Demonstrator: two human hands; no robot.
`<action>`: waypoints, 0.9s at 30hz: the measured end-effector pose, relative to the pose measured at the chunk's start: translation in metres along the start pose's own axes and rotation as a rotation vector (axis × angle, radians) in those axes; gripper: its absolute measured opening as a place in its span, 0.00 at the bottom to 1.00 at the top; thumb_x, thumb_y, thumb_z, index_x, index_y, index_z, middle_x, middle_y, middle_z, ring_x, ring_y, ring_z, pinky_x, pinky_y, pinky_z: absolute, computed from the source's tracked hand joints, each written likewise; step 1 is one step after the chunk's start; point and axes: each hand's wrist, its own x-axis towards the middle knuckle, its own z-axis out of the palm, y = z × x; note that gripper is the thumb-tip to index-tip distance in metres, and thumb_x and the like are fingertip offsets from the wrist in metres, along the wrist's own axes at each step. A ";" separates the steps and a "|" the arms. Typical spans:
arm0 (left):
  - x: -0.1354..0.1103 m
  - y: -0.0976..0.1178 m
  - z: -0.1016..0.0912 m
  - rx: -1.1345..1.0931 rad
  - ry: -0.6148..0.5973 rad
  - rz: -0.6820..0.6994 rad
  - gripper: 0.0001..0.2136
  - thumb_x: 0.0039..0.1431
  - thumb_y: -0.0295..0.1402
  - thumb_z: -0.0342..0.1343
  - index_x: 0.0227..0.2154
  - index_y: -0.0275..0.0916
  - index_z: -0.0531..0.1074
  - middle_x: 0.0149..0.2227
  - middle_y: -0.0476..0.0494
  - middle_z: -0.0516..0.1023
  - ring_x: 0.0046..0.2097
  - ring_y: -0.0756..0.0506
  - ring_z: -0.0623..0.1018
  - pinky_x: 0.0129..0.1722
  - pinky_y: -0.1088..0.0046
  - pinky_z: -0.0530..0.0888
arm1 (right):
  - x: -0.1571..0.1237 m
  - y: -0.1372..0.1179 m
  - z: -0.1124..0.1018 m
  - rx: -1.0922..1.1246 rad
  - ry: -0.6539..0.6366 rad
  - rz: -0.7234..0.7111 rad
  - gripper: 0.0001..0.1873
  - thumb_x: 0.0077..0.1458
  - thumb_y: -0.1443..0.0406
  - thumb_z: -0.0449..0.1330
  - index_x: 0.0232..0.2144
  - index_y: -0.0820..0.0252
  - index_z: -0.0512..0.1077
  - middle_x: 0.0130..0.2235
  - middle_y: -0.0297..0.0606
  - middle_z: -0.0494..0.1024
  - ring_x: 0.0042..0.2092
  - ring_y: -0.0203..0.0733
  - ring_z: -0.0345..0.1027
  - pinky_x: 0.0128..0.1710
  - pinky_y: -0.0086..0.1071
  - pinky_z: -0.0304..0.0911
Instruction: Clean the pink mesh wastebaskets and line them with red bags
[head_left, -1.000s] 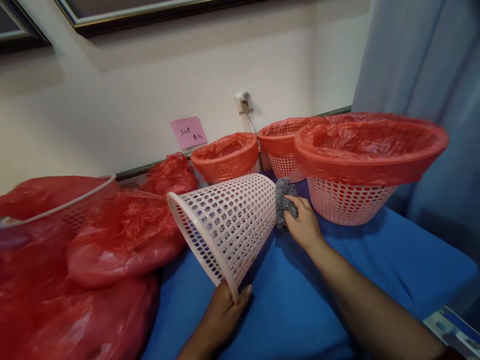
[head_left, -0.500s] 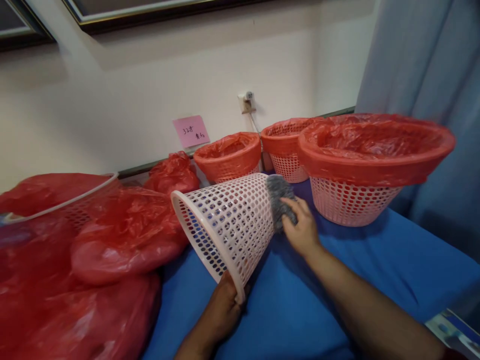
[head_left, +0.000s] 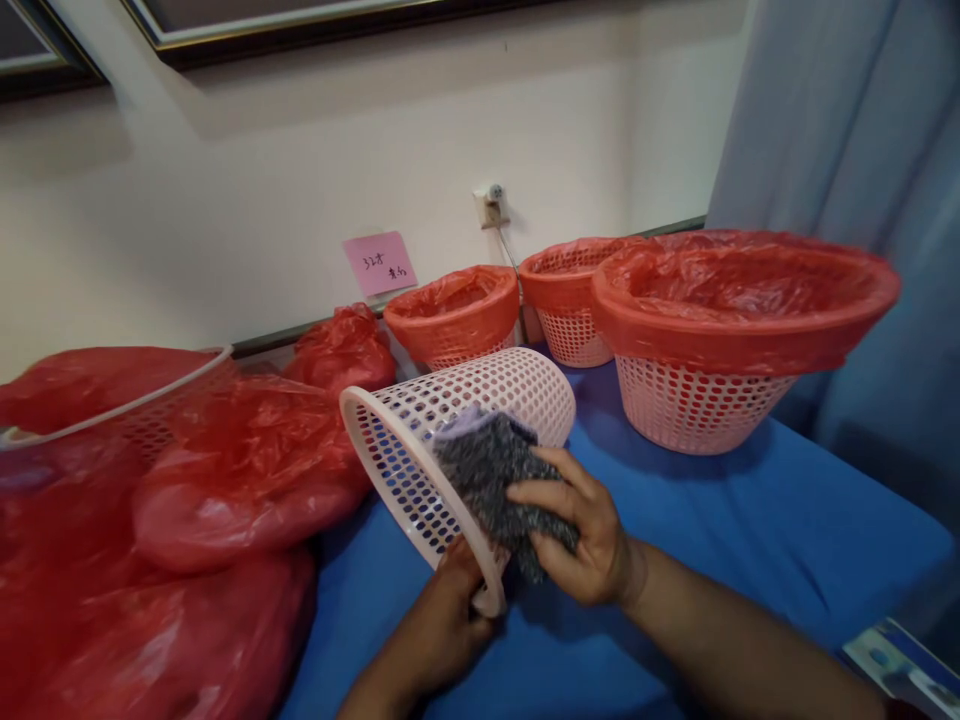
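Note:
A pale pink perforated plastic wastebasket (head_left: 517,385) lies tilted on its side over the blue cloth, its mouth facing left toward me. My left hand (head_left: 450,610) is closed on the lower part of its rim, the thumb over the edge and the other fingers partly hidden. My right hand (head_left: 581,525) grips a dark grey fuzzy cloth (head_left: 484,465) and presses it against the basket's outer side near the rim. The cloth covers part of the holes there.
Red-lined baskets stand behind: a small one (head_left: 454,315), another (head_left: 574,330) and a large one (head_left: 701,400) at right. Red plastic bags (head_left: 225,500) heap at left beside a white-rimmed basket (head_left: 172,385). A pink note (head_left: 380,263) and a socket (head_left: 491,208) are on the wall.
My right hand has brought the grey cloth from the basket's base end toward the rim, down and to the left. My left hand keeps its hold on the rim.

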 end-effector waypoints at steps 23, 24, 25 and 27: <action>0.004 -0.016 0.014 0.102 0.034 0.017 0.28 0.66 0.32 0.56 0.69 0.46 0.62 0.70 0.39 0.66 0.70 0.33 0.65 0.70 0.45 0.60 | 0.000 0.033 -0.007 -0.306 0.081 0.037 0.30 0.54 0.67 0.57 0.60 0.51 0.70 0.64 0.45 0.65 0.62 0.53 0.67 0.58 0.48 0.70; 0.004 -0.017 0.014 0.091 0.021 0.034 0.28 0.67 0.32 0.56 0.69 0.46 0.63 0.69 0.39 0.67 0.69 0.34 0.66 0.70 0.46 0.63 | -0.003 0.019 -0.002 -0.241 0.013 -0.114 0.30 0.53 0.67 0.57 0.60 0.51 0.70 0.65 0.44 0.63 0.60 0.51 0.69 0.55 0.45 0.73; 0.004 -0.018 0.014 0.084 0.001 0.049 0.27 0.68 0.31 0.55 0.68 0.47 0.63 0.69 0.40 0.68 0.69 0.34 0.67 0.69 0.48 0.65 | -0.005 0.009 0.002 -0.185 -0.032 -0.227 0.30 0.52 0.67 0.56 0.59 0.51 0.71 0.66 0.43 0.63 0.58 0.49 0.71 0.52 0.42 0.75; 0.004 -0.019 0.012 0.106 -0.025 0.074 0.26 0.69 0.30 0.53 0.69 0.49 0.63 0.70 0.41 0.66 0.70 0.35 0.66 0.69 0.50 0.66 | -0.007 0.004 0.005 -0.142 -0.046 -0.275 0.29 0.52 0.67 0.56 0.58 0.51 0.72 0.64 0.43 0.65 0.55 0.47 0.73 0.50 0.40 0.76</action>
